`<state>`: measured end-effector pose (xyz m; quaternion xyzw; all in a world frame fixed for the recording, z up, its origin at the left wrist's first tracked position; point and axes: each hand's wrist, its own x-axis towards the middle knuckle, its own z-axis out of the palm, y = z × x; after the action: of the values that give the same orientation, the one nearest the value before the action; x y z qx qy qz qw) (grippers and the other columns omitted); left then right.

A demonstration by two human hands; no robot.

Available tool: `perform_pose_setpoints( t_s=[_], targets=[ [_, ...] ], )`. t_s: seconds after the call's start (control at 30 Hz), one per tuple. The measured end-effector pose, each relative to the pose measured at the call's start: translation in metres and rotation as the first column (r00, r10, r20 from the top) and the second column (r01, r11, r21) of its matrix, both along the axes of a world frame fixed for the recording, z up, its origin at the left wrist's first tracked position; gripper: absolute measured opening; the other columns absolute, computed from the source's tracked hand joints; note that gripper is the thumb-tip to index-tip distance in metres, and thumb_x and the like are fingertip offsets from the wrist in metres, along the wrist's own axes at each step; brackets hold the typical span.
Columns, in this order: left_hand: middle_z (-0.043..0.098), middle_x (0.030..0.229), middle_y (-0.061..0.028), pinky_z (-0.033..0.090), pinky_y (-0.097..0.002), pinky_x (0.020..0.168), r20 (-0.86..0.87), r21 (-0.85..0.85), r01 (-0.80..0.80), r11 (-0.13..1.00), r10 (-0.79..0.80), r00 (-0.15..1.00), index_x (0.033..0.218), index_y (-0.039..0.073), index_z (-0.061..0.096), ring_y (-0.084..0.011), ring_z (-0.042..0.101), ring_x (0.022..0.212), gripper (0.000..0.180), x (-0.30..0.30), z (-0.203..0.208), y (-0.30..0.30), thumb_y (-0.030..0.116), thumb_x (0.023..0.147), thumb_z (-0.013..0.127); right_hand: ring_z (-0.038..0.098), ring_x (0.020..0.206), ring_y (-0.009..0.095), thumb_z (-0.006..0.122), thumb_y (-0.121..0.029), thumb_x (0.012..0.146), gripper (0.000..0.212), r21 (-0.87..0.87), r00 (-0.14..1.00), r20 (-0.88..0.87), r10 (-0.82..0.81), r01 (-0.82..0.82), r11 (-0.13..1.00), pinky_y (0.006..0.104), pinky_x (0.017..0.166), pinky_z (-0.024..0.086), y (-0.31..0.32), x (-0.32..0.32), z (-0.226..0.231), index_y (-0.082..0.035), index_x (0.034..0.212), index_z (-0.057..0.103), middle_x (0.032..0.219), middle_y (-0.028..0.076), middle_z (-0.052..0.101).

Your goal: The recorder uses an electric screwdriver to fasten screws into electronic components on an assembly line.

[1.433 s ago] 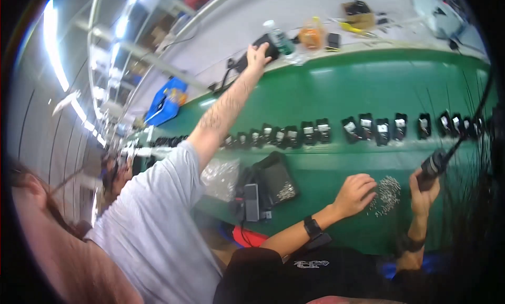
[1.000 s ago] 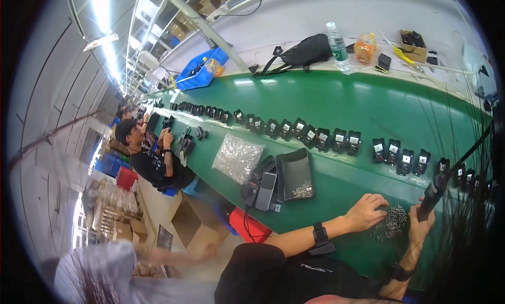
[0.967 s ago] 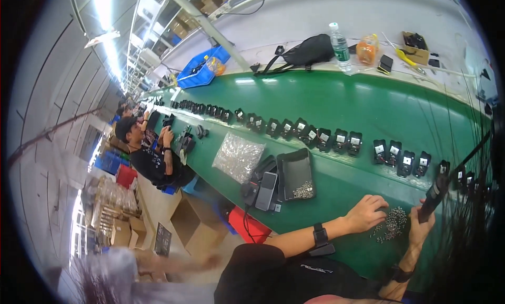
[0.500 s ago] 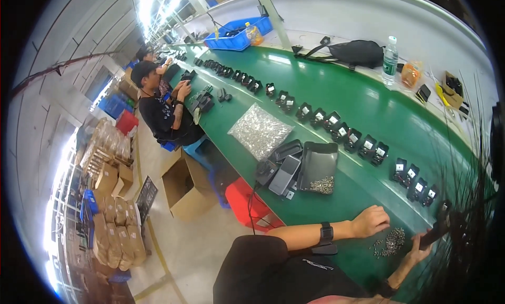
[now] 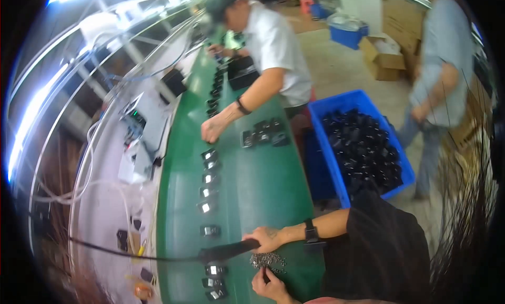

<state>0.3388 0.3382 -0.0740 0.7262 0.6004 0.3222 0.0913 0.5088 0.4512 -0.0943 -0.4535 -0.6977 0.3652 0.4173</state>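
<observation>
My right hand (image 5: 267,240) is wrapped around a black electric screwdriver (image 5: 229,250), which lies roughly level above the green bench (image 5: 247,199) and points left. Just below it is a loose pile of small metal screws (image 5: 268,260). At the pile's near edge, the fingers of my left hand (image 5: 271,287) are drawn together; anything between them is too small to make out. Small black casings with pale squares stand in a line on the bench. One casing (image 5: 210,230) is just beyond the screwdriver, and another casing (image 5: 214,271) is nearer, left of the screws.
The screwdriver's black cable (image 5: 131,255) runs off left. Across the bench, a person in a white shirt (image 5: 273,46) reaches a hand (image 5: 214,129) over the line of casings. A blue bin (image 5: 405,185) full of black parts stands right of the bench. Another person (image 5: 447,67) stands beyond it.
The view has swung from the bench's left side to its right. My left hand has moved from beside the screws to their edge. My right hand still grips the screwdriver.
</observation>
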Motion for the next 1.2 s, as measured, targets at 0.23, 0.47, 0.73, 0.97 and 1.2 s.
perform_pose_setpoints(
  t_s=[0.23, 0.47, 0.73, 0.97, 1.2],
  targets=[
    [0.071, 0.090, -0.0097, 0.056, -0.0359, 0.074, 0.005, 0.124, -0.178, 0.976, 0.178, 0.984, 0.091, 0.012, 0.076, -0.0254, 0.068, 0.077, 0.016, -0.029, -0.050, -0.015, 0.025, 0.082, 0.075, 0.065, 0.070, 0.032, 0.070, -0.017, 0.069, 0.032, -0.018, 0.988, 0.009, -0.152, 0.153, 0.988, 0.0386, 0.065, 0.049, -0.015, -0.018, 0.001, -0.006, 0.098, 0.061, 0.076, 0.015, 0.065],
    [0.071, 0.087, -0.0113, 0.056, -0.0342, 0.074, 0.263, 0.181, -0.176, 0.968, 0.125, 0.957, 0.096, 0.007, 0.074, -0.0261, 0.068, 0.079, 0.017, -0.047, -0.066, -0.006, 0.018, 0.083, 0.075, 0.051, 0.070, 0.008, 0.073, -0.011, 0.071, 0.024, -0.189, 0.908, -0.339, -0.246, 0.190, 0.963, 0.0291, 0.063, 0.043, -0.018, -0.062, 0.000, 0.001, 0.088, 0.061, 0.069, 0.000, 0.057],
    [0.069, 0.107, -0.0168, 0.049, -0.0331, 0.088, 0.454, -0.430, -0.150, 0.890, 0.357, 0.817, 0.115, 0.006, 0.067, -0.0266, 0.064, 0.096, 0.037, -0.016, -0.003, -0.019, 0.033, 0.091, 0.067, 0.052, 0.065, 0.008, 0.070, -0.007, 0.075, 0.014, -0.089, 0.705, -0.703, -0.093, 0.042, 0.995, 0.0241, 0.060, 0.040, -0.057, -0.046, 0.051, -0.006, 0.081, 0.057, 0.071, -0.002, 0.055],
    [0.067, 0.085, -0.0089, 0.052, -0.0253, 0.070, 0.877, -0.102, -0.048, 0.994, 0.113, 0.468, 0.093, -0.007, 0.065, -0.0146, 0.062, 0.076, 0.015, -0.015, -0.045, -0.007, -0.003, 0.080, 0.070, 0.056, 0.075, 0.009, 0.070, -0.004, 0.073, 0.017, -0.003, 0.758, -0.653, 0.004, -0.008, 1.000, 0.0260, 0.070, 0.045, -0.068, -0.039, 0.032, -0.005, 0.087, 0.059, 0.078, -0.001, 0.058],
    [0.068, 0.084, -0.0121, 0.054, -0.0294, 0.071, 0.918, -0.118, 0.095, 0.988, 0.072, 0.391, 0.094, -0.005, 0.066, -0.0195, 0.066, 0.074, 0.013, -0.006, -0.032, -0.013, -0.001, 0.082, 0.070, 0.058, 0.076, 0.009, 0.072, -0.004, 0.072, 0.023, -0.030, 0.869, -0.476, -0.135, 0.138, 0.990, 0.0273, 0.068, 0.048, -0.076, -0.005, 0.007, -0.003, 0.092, 0.061, 0.082, 0.001, 0.064]
  ],
)
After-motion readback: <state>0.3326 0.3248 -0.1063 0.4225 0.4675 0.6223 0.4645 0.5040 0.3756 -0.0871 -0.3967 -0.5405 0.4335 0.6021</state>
